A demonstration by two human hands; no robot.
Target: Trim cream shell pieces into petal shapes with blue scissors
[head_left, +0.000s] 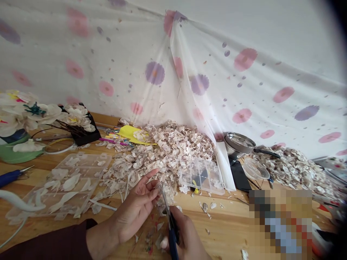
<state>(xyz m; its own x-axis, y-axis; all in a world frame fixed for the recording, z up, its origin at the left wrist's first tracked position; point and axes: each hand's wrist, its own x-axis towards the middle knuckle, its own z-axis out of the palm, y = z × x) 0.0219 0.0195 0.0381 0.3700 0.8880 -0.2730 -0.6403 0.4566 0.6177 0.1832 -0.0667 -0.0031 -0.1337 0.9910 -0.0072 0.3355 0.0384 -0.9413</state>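
Note:
My left hand point(138, 207) is at the lower middle, palm turned up, with thumb and fingertips pinched on a small pale flake point(159, 183). My right hand point(184, 234) is wrapped round the dark blue handles of a pair of scissors point(166, 202). The scissor blades point up and away, their tips close to the left fingertips and the flake. Whether the blades touch the flake cannot be made out. Behind both hands spreads a large heap of pale, thin flakes point(173, 144). Small scraps lie on the wooden table point(225, 220) around the hands.
A clear divided tray point(81, 187) with petal-shaped pieces lies left, near pale flowers point(40, 112) and a blue-handled tool point(11, 177). Another divided box point(202, 175) is behind the hands. Right are metal bowls point(240, 142), a black object point(240, 176) and a second heap point(295, 168).

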